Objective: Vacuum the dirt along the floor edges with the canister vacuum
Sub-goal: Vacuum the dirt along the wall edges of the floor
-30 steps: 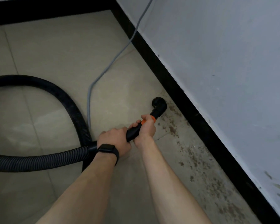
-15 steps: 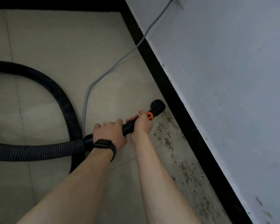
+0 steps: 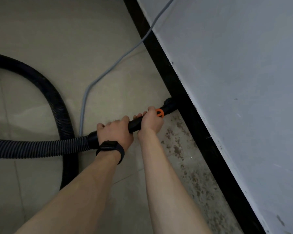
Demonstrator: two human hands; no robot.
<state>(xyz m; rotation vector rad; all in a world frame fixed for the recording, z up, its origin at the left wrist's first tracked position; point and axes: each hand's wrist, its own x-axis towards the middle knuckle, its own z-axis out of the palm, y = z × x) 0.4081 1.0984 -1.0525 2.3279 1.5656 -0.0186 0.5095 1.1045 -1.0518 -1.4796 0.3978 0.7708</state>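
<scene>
Presently both hands grip the black wand (image 3: 135, 124), which lies low over the floor (image 3: 57, 39) and points toward 2 o'clock. The left hand (image 3: 115, 130) has its fingers curled fully over the wand's rear end, just ahead of the cuff where the hose (image 3: 41, 146) joins. A black watch (image 3: 108, 146) sits on that wrist. The right hand (image 3: 150, 121) is closed round the wand just forward of the left, knuckles up, its front edge touching the orange ring (image 3: 159, 113). Beyond the ring, the nozzle (image 3: 169, 105) bends down and sits against the black skirting (image 3: 201, 137) at the floor line. Whether its mouth touches the tile cannot be told. The skirting runs from 12 o'clock to 5 o'clock along the foot of a grey wall (image 3: 235, 81). Brown dirt (image 3: 178, 149), in specks and patches, lies in a band beside the skirting, starting just below the nozzle and continuing toward 5 o'clock past the right forearm. The ribbed hose leaves the cuff toward 9 o'clock and exits at the left edge. A second run enters at 10 o'clock, arcs over and drops toward 6 o'clock, crossing the first near the cuff. A grey cable (image 3: 108, 71) comes down from 1 o'clock, crosses the skirting and runs over the floor, passing out of sight behind the hose beside the left hand.
</scene>
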